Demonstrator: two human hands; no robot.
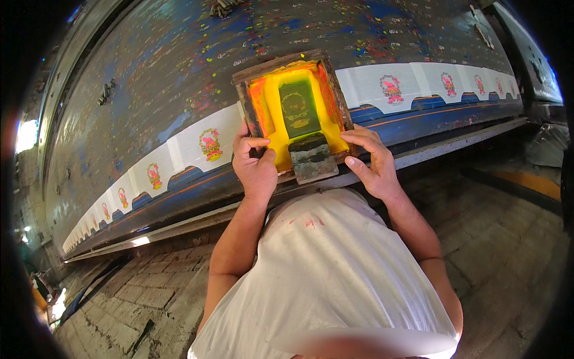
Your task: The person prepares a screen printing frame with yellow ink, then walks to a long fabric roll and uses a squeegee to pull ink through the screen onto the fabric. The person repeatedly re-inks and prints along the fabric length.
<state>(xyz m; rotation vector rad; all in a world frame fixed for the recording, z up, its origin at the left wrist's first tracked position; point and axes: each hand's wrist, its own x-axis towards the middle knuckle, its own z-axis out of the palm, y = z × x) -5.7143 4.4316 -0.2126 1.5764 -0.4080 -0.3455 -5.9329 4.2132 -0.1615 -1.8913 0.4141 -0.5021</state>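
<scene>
A screen-printing frame (345, 105) with dark wooden sides and thick yellow ink inside rests over the near side of a long table, between my hands. Its mesh window (297, 107) is dark green and carries a faint round design. At the frame's near end a squeegee (314, 164) with a worn, ink-stained grip lies in the ink. My left hand (256, 164) is closed on the near left corner, thumb and forefinger over the rim. My right hand (375, 160) grips the near right side, thumb below and fingers on the edge. What lies under the frame is hidden.
White fabric pieces (391, 90) with scalloped edges and printed pink-and-red designs run along the table (179, 72) on both sides. Its surface is spattered with paint. A metal rail (442, 143) follows the near edge. Brick floor (149, 293) lies below; a plastic-wrapped bundle (547, 145) is at right.
</scene>
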